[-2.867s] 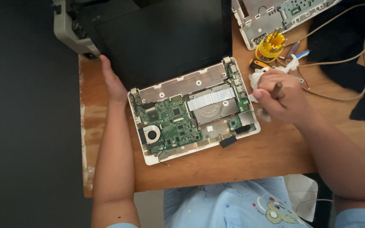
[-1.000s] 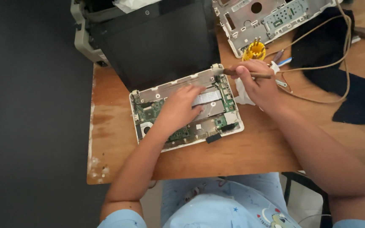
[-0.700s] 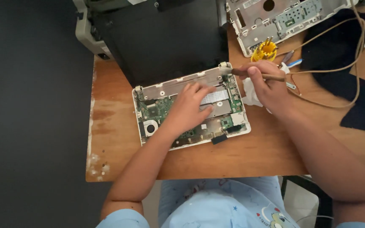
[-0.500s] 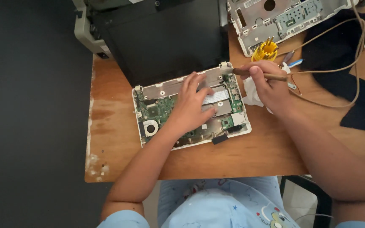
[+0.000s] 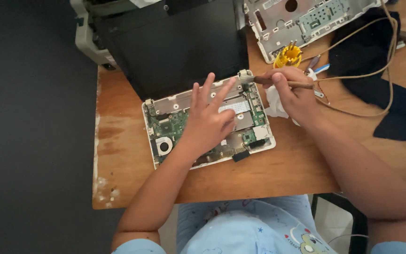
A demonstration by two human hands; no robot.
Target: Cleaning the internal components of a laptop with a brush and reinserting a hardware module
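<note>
Wooden desk (image 5: 278,174) | left hand (image 5: 207,124) — spread flat on opened laptop (image 5: 175,124) | right hand (image 5: 294,94) — clasps brush (image 5: 283,83)

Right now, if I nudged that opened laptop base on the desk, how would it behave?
The opened laptop base is flat and rigid, so it would probably slide across the wooden desk rather than tip. Its bare green circuit board looks fragile. The left hand on it likely keeps it steady.
</note>
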